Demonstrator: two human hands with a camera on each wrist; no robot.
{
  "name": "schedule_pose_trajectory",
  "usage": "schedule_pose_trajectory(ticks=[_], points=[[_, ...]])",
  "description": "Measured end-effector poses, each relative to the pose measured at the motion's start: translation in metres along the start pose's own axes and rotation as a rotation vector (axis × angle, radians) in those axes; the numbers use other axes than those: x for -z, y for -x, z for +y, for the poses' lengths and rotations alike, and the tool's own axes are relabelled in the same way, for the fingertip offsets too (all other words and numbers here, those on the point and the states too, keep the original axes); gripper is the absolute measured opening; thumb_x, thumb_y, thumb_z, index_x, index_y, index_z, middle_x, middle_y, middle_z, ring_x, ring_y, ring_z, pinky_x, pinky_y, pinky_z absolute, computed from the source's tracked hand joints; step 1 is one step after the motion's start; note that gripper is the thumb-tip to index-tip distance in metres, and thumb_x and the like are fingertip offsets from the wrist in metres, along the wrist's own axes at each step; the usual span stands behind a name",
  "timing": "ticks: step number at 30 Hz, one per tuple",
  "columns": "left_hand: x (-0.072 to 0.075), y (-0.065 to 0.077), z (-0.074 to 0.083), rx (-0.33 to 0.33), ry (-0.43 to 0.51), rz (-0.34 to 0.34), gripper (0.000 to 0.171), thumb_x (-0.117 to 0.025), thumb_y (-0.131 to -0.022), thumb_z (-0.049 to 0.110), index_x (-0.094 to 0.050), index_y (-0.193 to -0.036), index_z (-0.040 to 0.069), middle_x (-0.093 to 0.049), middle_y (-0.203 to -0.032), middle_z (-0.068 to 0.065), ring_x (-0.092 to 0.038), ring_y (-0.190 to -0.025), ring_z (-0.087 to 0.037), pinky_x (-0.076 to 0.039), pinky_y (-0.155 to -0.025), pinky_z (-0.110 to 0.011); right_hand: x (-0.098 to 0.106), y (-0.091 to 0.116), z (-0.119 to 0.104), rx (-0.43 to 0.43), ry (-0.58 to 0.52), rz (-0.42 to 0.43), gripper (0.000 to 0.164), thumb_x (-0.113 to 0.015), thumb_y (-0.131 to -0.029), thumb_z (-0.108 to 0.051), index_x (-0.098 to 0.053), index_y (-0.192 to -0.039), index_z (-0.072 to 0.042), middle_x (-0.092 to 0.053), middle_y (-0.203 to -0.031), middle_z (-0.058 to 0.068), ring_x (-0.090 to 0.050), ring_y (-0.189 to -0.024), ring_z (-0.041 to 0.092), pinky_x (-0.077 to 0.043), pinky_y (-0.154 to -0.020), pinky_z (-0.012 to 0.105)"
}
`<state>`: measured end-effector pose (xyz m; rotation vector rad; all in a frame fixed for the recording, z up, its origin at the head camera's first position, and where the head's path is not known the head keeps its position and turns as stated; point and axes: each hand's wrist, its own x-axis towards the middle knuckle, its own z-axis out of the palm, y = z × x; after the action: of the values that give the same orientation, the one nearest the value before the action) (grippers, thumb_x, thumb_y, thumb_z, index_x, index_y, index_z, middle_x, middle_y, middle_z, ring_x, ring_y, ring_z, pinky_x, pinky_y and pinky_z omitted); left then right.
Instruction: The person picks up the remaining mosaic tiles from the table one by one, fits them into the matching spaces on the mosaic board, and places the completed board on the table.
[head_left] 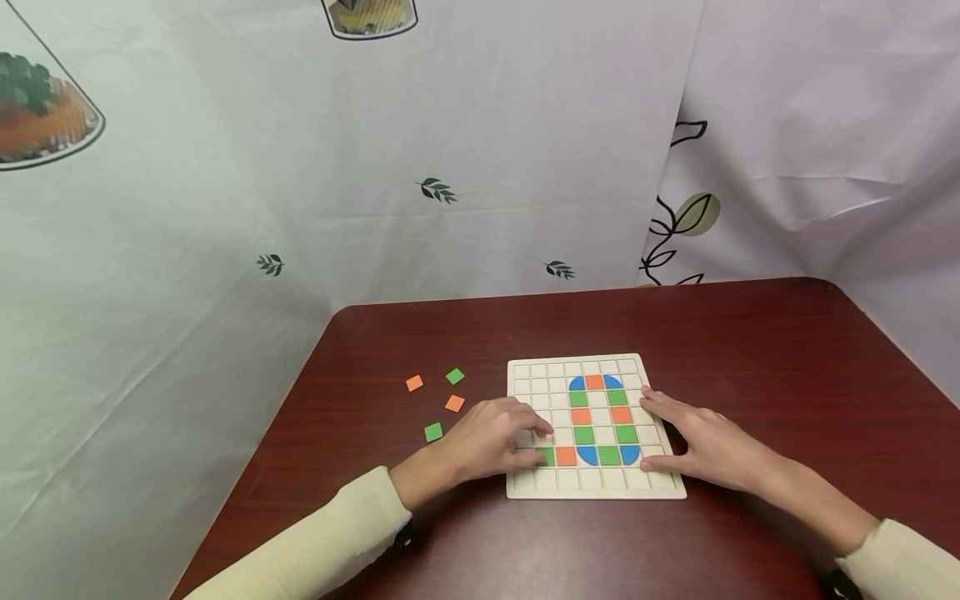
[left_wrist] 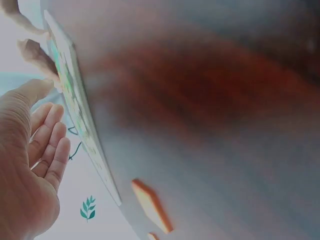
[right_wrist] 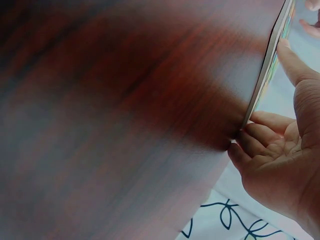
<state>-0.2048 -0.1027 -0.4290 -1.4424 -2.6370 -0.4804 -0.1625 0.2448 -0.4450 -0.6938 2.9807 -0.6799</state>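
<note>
A white gridded board [head_left: 600, 483] lies on the table, its blue, green and orange tiles forming a rounded ring with a short row running left from the lower corner. Over the board's left side, my left hand [head_left: 487, 437] has its thumb at a green tile [head_left: 549, 457] ending that row; an orange tile [head_left: 566, 456] sits beside it. The left wrist view shows this hand [left_wrist: 32, 145] with thumb and fingers apart. My right hand [head_left: 712, 446] rests on the board's right edge, thumb and fingers spread. Its fingertips meet the board edge [right_wrist: 260, 82] in the right wrist view.
Left of the board lie loose square tiles: an upper orange tile [head_left: 415, 382], an upper green tile [head_left: 455, 377], a lower orange tile [head_left: 454, 403] and a lower green tile [head_left: 433, 432]. The dark red table [head_left: 390, 342] ends at a printed white curtain [head_left: 487, 125].
</note>
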Motion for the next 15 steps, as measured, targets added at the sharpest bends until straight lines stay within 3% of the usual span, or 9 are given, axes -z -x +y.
schedule_pose_trajectory(ticks=[7,15], points=[[0.015,0.0,-0.004,0.02,-0.008,0.02,0.027,-0.084,-0.092,0.028,-0.081,-0.116,0.016,-0.077,-0.111,0.008,-0.069,-0.103,-0.009,-0.055,-0.083,-0.025,0.0,0.0,0.0,0.002,0.009,0.002,0.1,-0.085,-0.082,-0.063,-0.054,-0.153,0.0,-0.049,-0.156,0.028,-0.057,-0.135,0.045,-0.054,-0.099,0.058],[0.028,0.006,-0.009,0.056,-0.018,0.04,0.03,-0.086,-0.091,0.029,-0.081,-0.118,0.016,-0.078,-0.112,0.006,-0.068,-0.101,-0.012,-0.053,-0.079,-0.023,0.0,0.0,0.0,0.005,0.009,0.003,0.1,-0.085,-0.082,-0.064,-0.054,-0.153,0.0,-0.049,-0.157,0.028,-0.057,-0.136,0.045,-0.054,-0.099,0.057]])
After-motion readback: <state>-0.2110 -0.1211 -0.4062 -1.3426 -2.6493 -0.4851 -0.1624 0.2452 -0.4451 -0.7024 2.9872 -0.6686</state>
